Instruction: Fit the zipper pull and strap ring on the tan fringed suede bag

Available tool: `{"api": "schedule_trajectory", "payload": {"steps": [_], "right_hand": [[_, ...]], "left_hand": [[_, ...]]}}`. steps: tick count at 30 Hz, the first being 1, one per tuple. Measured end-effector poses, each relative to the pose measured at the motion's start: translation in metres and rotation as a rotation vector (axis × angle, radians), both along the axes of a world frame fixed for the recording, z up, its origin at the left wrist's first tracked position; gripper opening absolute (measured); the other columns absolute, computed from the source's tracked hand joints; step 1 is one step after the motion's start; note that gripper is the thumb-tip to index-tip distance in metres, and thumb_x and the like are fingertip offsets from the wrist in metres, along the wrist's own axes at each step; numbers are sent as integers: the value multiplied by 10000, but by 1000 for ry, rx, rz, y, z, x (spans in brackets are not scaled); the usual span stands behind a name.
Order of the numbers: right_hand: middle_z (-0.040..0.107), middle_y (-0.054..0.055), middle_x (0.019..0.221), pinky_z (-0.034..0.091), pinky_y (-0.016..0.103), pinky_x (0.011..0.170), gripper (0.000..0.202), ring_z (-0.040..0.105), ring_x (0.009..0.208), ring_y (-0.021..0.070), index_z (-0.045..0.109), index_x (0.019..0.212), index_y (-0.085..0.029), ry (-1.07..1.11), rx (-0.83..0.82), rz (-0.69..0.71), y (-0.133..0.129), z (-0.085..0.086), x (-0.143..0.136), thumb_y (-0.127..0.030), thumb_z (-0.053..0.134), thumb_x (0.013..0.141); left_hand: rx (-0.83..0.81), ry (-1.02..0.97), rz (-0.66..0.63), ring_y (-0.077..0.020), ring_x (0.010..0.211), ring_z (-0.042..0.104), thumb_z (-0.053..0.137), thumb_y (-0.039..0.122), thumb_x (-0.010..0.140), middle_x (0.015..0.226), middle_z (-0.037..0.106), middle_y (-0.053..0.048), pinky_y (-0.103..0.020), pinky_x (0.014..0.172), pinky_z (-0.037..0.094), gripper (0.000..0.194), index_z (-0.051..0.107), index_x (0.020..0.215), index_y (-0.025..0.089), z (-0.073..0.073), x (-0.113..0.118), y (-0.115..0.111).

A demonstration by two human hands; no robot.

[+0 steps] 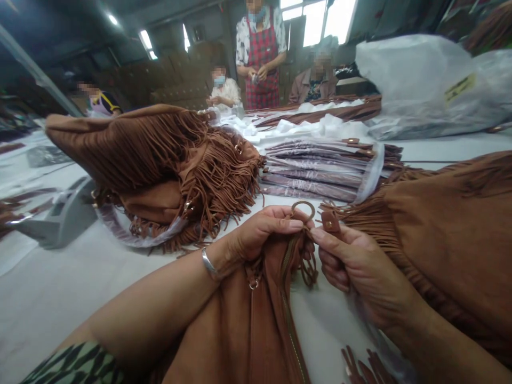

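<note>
A brown leather bag [240, 330] with a zipper hangs from my left hand [272, 229], whose thumb and fingers pinch its top edge just below a brass ring [304, 210]. Close beside it, my right hand [352, 256] is closed on a brown strap end [330, 223] with a metal stud, its fingertips meeting the bag's edge by the ring. Thin brown fringe [309, 271] dangles between the two hands. A small metal ring [253, 285] shows on the bag's side below my left hand.
Fringed brown bags lie at the left [160, 160] and right [456, 229]. Wrapped straps [316, 170] lie ahead on the white table [132, 282]. A grey tape dispenser [64, 218] stands at the left, a large plastic bag [424, 85] at the back right. Several people are behind the table.
</note>
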State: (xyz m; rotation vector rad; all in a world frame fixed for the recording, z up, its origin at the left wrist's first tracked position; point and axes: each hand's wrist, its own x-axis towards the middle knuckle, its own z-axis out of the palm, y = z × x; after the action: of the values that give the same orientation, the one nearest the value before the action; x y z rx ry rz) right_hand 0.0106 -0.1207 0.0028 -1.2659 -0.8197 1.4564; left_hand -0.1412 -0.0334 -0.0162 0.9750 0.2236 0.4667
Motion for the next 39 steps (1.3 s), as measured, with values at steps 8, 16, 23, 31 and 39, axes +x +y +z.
{"api": "schedule_trajectory", "payload": {"steps": [8, 16, 23, 31, 39], "right_hand": [[449, -68, 507, 167, 190, 319, 334, 279, 364, 26, 607, 707, -167, -137, 73, -38, 3, 9, 8, -393, 805, 560], [408, -79, 455, 158, 178, 308, 354, 253, 345, 32, 641, 773, -169, -312, 122, -59, 0, 19, 21, -486, 740, 652], [573, -15, 608, 362, 158, 409, 327, 488, 514, 78, 669, 760, -166, -228, 225, 8, 2, 22, 19, -422, 802, 607], [479, -56, 504, 160, 176, 342, 337, 277, 357, 22, 561, 659, -168, -264, 193, 37, -1, 18, 16, -457, 735, 670], [470, -35, 502, 188, 201, 330, 369, 313, 376, 49, 596, 653, -178, -256, 203, 47, -2, 24, 12, -501, 769, 601]], "left_hand": [[22, 59, 13, -175, 613, 636, 619, 216, 734, 742, 658, -75, -280, 579, 519, 186, 617, 889, 112, 1, 4, 0], [72, 149, 14, -146, 543, 607, 615, 249, 734, 662, 654, -71, -247, 542, 506, 186, 612, 842, 98, 7, 6, -4], [89, 205, -109, -145, 494, 602, 602, 244, 725, 626, 639, -64, -231, 480, 495, 183, 604, 822, 88, 10, 8, -6], [139, 176, -139, -163, 531, 605, 548, 291, 754, 646, 647, -87, -254, 503, 496, 251, 622, 842, 67, 11, 6, -6], [153, 169, -188, -173, 530, 593, 530, 276, 699, 632, 639, -85, -264, 494, 482, 237, 616, 799, 80, 13, 6, -8]]}}
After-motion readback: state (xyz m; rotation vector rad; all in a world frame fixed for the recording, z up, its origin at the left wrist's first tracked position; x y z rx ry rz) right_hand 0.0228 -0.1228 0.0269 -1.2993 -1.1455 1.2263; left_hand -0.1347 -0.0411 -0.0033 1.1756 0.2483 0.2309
